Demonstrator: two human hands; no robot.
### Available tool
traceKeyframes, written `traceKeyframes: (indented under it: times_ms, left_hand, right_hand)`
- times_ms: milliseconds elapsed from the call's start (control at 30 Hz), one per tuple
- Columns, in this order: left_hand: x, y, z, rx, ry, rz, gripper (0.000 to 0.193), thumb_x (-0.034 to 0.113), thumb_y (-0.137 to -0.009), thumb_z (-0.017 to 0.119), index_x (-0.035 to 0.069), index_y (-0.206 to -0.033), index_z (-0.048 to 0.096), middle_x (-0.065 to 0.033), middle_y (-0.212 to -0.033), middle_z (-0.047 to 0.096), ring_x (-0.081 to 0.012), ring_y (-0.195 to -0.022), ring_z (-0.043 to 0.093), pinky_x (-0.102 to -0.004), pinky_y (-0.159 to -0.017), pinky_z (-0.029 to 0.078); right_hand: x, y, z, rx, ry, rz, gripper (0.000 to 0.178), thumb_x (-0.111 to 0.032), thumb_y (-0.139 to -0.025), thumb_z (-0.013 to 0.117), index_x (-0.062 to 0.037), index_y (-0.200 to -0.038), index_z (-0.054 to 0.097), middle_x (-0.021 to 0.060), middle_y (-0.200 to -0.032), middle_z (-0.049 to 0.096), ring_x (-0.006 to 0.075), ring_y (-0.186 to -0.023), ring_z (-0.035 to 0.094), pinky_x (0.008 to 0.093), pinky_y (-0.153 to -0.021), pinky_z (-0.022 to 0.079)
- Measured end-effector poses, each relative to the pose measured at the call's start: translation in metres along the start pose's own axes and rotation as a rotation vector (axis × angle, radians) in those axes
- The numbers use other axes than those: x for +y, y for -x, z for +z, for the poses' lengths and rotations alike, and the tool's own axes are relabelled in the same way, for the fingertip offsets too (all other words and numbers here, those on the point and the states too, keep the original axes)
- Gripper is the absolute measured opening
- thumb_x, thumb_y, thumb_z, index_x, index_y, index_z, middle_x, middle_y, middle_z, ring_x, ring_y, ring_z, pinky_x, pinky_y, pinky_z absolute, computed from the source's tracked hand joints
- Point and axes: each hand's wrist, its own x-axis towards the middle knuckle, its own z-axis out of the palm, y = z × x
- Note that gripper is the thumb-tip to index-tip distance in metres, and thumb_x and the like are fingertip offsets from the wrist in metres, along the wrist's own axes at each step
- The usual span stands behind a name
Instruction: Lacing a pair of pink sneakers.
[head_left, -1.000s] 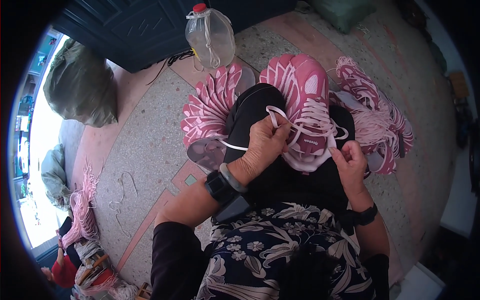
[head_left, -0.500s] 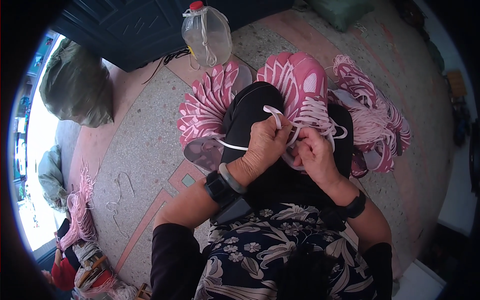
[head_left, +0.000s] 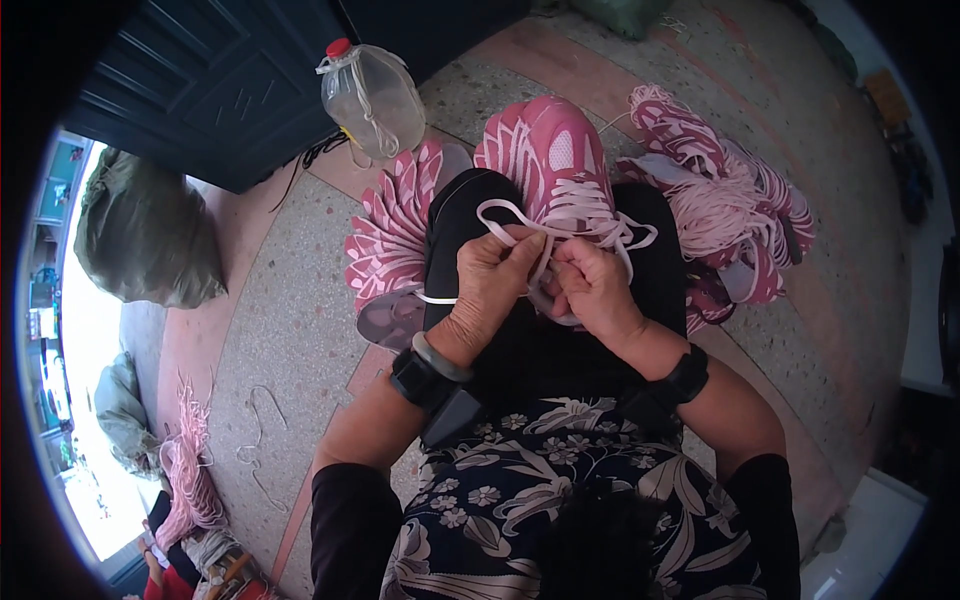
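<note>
Joining the left hand, clamped on flat whitish lace mid-frame, the right hand, grip unclear, makes work on the pink-and-white mesh sneaker two-handed.

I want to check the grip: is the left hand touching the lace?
Touching: the head view shows the left hand pinching the lace, its loop standing above the fingers.

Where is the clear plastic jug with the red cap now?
In the head view's upper left, the jug stands by the dark blue door, beyond the fanned pink shoes.
</note>
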Motion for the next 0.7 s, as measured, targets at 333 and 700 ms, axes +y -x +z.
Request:
traceKeyframes:
  times_ms: [333,700]
  left_hand:
    - [0.005,0.006,-0.011,0.018,0.066,-0.067,0.012,0.014,-0.086,0.056,0.004,-0.091,0.063,0.0012,-0.068,0.057,-0.0039,-0.049,0.046,-0.0176,-0.045,0.037]
    - [0.017,0.017,0.038,-0.213,-0.668,0.662,0.011,0.002,-0.077,0.061,0.0,-0.088,0.061,-0.0105,-0.068,0.06,-0.0195,-0.057,0.06,-0.0283,-0.053,0.047]
  right_hand:
    - [0.007,0.081,-0.097,-0.05,0.126,0.089,0.004,0.001,-0.08,0.051,-0.0006,-0.081,0.055,0.0045,-0.061,0.055,0.0078,-0.046,0.052,0.0206,-0.042,0.043]
    - [0.013,0.03,-0.072,0.22,0.366,-0.303,0.035,-0.005,-0.07,0.068,-0.0016,-0.101,0.051,0.0087,-0.077,0.056,0.0163,-0.058,0.056,0.0283,-0.052,0.046]
